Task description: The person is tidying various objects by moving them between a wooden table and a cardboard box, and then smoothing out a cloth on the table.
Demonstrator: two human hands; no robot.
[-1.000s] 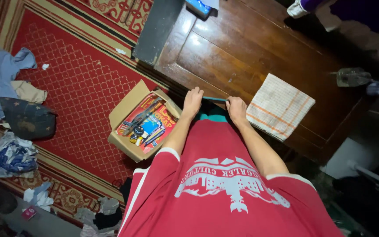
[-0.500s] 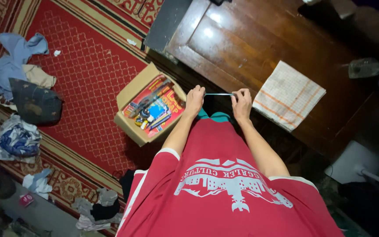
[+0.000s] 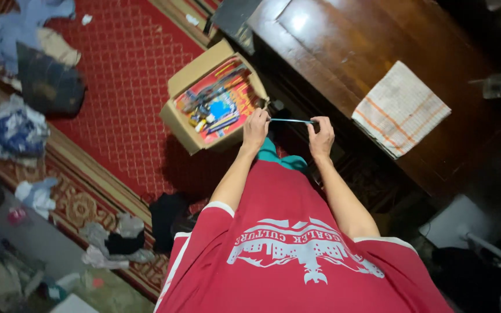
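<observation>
**Thin rod held between both hands**

Left hand [image 3: 256, 128] and right hand [image 3: 322, 136], forearms raised, each pinch one end of a thin blue-grey rod [image 3: 291, 120]. Rod level, beside the wooden table [image 3: 343, 52], near the cardboard box [image 3: 188, 119].

Head view, steeply downward, close
</observation>
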